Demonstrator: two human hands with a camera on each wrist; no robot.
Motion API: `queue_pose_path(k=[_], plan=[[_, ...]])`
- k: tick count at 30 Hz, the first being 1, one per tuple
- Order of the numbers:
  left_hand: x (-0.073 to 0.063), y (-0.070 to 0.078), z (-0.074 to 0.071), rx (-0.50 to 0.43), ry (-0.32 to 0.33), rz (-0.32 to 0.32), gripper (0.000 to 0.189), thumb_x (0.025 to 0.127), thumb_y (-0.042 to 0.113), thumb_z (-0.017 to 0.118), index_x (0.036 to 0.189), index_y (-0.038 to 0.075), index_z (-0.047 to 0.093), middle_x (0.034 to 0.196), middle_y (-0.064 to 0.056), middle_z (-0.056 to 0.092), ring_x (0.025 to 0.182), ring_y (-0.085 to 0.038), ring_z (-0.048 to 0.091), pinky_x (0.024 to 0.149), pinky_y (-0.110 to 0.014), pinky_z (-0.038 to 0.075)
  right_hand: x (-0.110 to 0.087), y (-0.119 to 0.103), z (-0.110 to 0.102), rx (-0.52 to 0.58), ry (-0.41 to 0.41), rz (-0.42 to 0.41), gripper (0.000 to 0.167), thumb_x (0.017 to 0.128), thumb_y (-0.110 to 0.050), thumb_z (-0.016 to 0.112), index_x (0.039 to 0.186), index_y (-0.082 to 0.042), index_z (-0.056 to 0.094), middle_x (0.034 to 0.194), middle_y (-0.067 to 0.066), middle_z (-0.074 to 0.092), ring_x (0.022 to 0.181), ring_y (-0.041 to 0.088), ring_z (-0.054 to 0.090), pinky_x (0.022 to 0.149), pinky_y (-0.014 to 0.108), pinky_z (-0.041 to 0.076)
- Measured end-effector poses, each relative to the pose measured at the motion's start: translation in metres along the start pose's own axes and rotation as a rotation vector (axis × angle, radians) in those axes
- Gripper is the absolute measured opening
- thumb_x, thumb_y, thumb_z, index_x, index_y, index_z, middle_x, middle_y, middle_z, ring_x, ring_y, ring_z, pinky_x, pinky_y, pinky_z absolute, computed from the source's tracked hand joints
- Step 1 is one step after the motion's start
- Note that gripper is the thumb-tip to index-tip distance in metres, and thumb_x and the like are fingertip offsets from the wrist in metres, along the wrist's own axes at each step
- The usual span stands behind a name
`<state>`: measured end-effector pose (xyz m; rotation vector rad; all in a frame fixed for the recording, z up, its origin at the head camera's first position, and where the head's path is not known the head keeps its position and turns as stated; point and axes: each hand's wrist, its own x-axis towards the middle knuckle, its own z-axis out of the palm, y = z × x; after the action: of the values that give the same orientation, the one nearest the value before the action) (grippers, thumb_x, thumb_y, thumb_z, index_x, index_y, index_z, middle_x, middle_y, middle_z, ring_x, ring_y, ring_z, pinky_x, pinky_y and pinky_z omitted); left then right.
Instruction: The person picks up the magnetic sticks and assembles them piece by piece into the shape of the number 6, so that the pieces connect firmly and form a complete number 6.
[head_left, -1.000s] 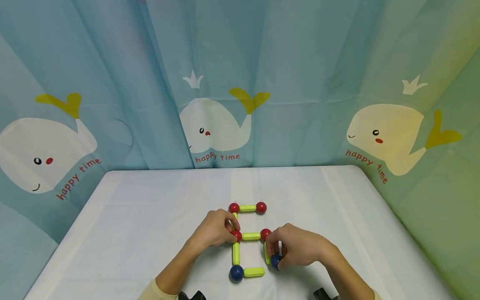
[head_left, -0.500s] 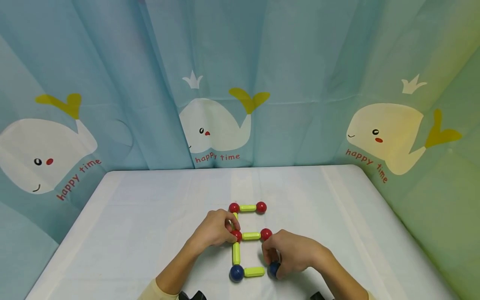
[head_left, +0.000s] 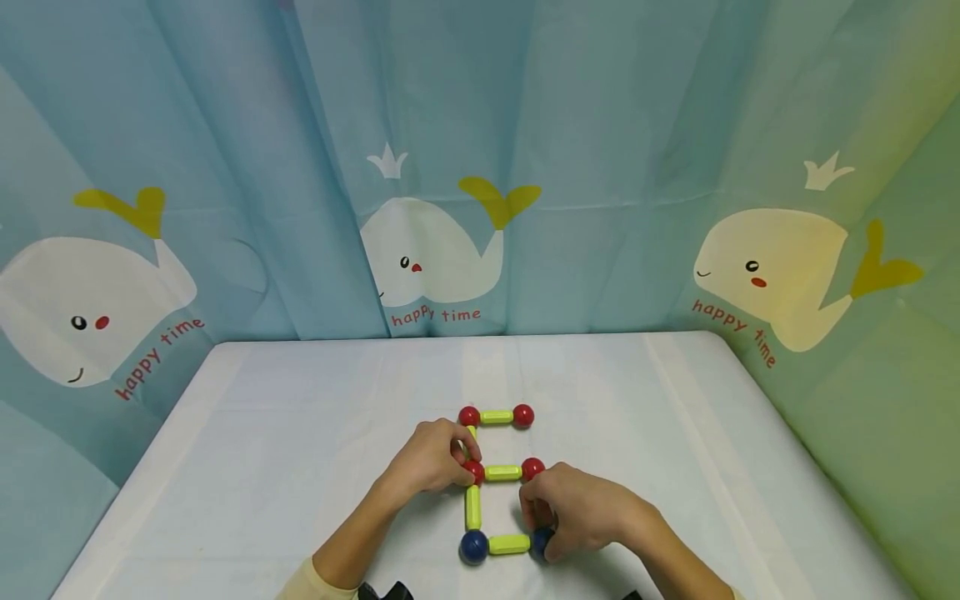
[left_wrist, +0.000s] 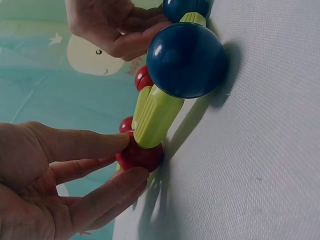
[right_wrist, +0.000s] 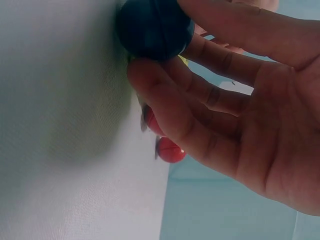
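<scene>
My left hand point(head_left: 431, 457) pinches the middle-left red ball point(left_wrist: 141, 156) of a flat figure of magnetic balls and yellow-green rods. My right hand point(head_left: 588, 508) grips a dark blue ball point(right_wrist: 154, 29) between thumb and fingers at the near right corner. That ball meets the right end of the near rod point(head_left: 509, 544), whose left end joins another blue ball point(left_wrist: 186, 60). A left-side rod point(head_left: 472, 507) links this corner to the pinched ball. From there a middle rod point(head_left: 502, 473) runs to a red ball point(head_left: 533, 469) beside my right knuckles. Whatever lies under the right hand is hidden.
At the figure's far end, a rod point(head_left: 497, 417) joins two red balls, the far left one point(head_left: 468, 416) and the far right one point(head_left: 523, 416). A white cloth covers the table point(head_left: 300, 417). Behind it hangs a blue-green curtain point(head_left: 600, 167) with whale prints.
The right hand has brought its blue ball nearer and slightly left, up against the near rod's end. An upright rod seen by its fingers earlier is now out of sight. The left hand stays put.
</scene>
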<state>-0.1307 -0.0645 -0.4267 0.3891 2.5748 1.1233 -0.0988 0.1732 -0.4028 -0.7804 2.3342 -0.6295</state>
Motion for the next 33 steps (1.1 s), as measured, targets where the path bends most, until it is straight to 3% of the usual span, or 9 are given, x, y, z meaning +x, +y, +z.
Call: queue_pose_path(k=[7,10,15,17,21,25,33], plan=[[-0.002,0.001,0.001,0.017,0.004,-0.001,0.020,0.076,0.001,0.087,0.087,0.012,0.074,0.069,-0.001,0.056,0.064,-0.015,0.050,0.055,-0.026,0.040,-0.002,0.002,-0.001,0.007,0.019,-0.007,0.030,0.075,-0.008,0.090,0.088,-0.021,0.067,0.078,-0.009,0.061,0.071,0.003,0.053,0.066,0.023,0.046],[-0.004,0.003,-0.001,0.077,0.015,-0.006,0.022,0.076,0.005,0.088,0.091,0.013,0.074,0.076,-0.003,0.058,0.071,-0.017,0.050,0.059,-0.028,0.040,-0.002,0.005,-0.005,0.025,0.051,-0.040,0.027,0.078,-0.010,0.089,0.090,-0.019,0.068,0.080,-0.008,0.063,0.073,0.004,0.056,0.067,0.023,0.048],[-0.016,0.015,-0.009,0.192,0.044,-0.020,0.023,0.080,0.011,0.087,0.099,0.015,0.074,0.086,-0.005,0.058,0.077,-0.019,0.051,0.062,-0.029,0.042,0.001,0.016,-0.012,0.042,0.193,-0.085,0.023,0.081,-0.004,0.083,0.092,-0.015,0.068,0.082,-0.003,0.064,0.073,0.010,0.057,0.066,0.024,0.048],[-0.024,0.020,-0.011,0.198,0.024,-0.013,0.021,0.082,0.009,0.085,0.099,0.015,0.074,0.080,-0.003,0.057,0.070,-0.017,0.051,0.057,-0.027,0.041,0.004,0.019,-0.013,0.027,0.279,-0.074,0.021,0.082,-0.003,0.082,0.092,-0.015,0.068,0.082,-0.003,0.064,0.074,0.012,0.058,0.065,0.024,0.047],[-0.042,0.022,-0.008,0.207,-0.086,0.040,0.020,0.082,0.010,0.086,0.096,0.017,0.075,0.068,0.004,0.054,0.060,-0.010,0.047,0.054,-0.024,0.037,0.009,0.022,-0.013,0.007,0.394,-0.029,0.022,0.082,-0.003,0.084,0.093,-0.014,0.069,0.083,-0.002,0.064,0.076,0.015,0.058,0.064,0.024,0.047],[-0.053,0.017,0.003,0.246,-0.181,0.091,0.022,0.081,0.016,0.089,0.097,0.021,0.076,0.073,0.009,0.056,0.066,-0.005,0.047,0.060,-0.022,0.041,0.013,0.024,-0.012,0.007,0.396,0.004,0.025,0.080,-0.005,0.087,0.098,-0.013,0.072,0.088,0.000,0.064,0.077,0.017,0.059,0.065,0.024,0.048],[-0.056,0.010,0.021,0.238,-0.211,0.097,0.022,0.080,0.019,0.090,0.095,0.023,0.074,0.079,0.010,0.056,0.076,-0.004,0.048,0.069,-0.021,0.043,0.020,0.028,-0.010,0.027,0.367,0.028,0.025,0.081,-0.001,0.085,0.099,-0.015,0.074,0.089,-0.002,0.066,0.081,0.016,0.060,0.068,0.024,0.050]])
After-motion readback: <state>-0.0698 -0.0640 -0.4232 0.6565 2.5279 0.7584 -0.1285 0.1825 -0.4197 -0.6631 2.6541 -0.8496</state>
